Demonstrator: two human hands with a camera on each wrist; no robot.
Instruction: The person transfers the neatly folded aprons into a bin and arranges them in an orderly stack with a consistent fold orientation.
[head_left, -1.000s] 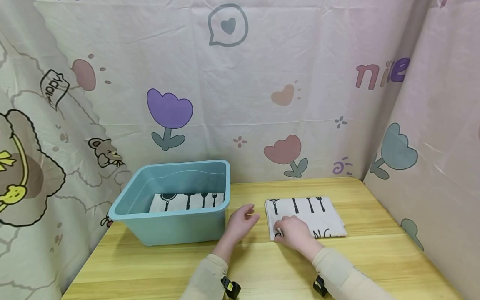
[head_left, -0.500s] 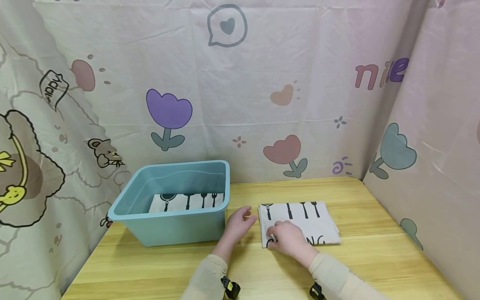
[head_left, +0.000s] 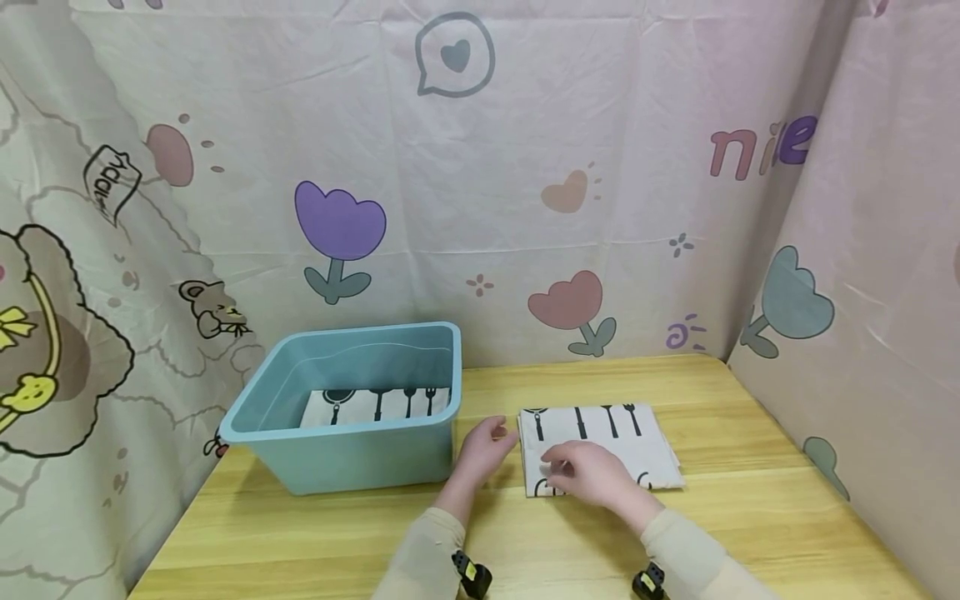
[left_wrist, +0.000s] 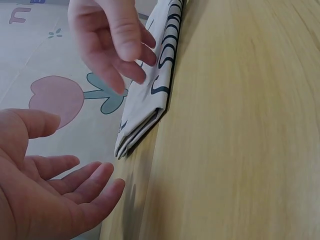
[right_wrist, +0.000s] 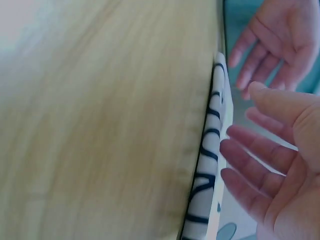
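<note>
A folded white cloth [head_left: 645, 450] with black utensil and letter prints lies flat on the table. Above its near left part hovers my right hand [head_left: 588, 473], fingers relaxed and slightly bent. In the right wrist view the fingers [right_wrist: 255, 182] are spread beside the cloth's lettered fold [right_wrist: 210, 145] and hold nothing. My left hand [head_left: 483, 450] is just left of the cloth, between it and the blue bin. Its loosely bent fingers are apart from the cloth's folded end [left_wrist: 140, 127] in the left wrist view, with nothing in them.
The blue plastic bin [head_left: 360, 458] stands on the left of the wooden table [head_left: 555, 554]. Inside it lies another white cloth [head_left: 390, 406] with a similar utensil print. A patterned curtain [head_left: 480, 208] hangs behind the table and along both sides.
The cloth slid slightly left and toward me with my right hand on it. Since then, the right hand has come up off the cloth and moved a little right. The left hand stays nearly in place.
</note>
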